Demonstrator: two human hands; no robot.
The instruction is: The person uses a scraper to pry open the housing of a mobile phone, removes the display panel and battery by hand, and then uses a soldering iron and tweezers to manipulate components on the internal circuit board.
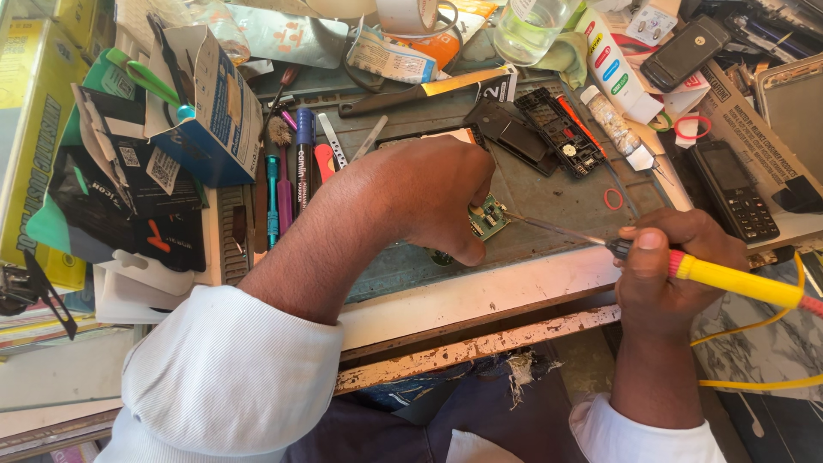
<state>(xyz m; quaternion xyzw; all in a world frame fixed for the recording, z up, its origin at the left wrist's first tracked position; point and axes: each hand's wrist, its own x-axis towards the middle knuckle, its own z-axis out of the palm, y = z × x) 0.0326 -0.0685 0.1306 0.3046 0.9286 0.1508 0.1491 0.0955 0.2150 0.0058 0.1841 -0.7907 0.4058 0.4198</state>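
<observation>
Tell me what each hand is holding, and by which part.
Right hand grips the soldering iron by its yellow handle. Left hand pins the small green circuit board by its edge.

Left hand [437, 193] covers most of the green circuit board [489, 218]; only one corner shows. Yellow soldering iron [677, 264]: handle end cut off at the right edge, tip contact too small to judge. Glass bottle [529, 26] cropped at the top.
</observation>
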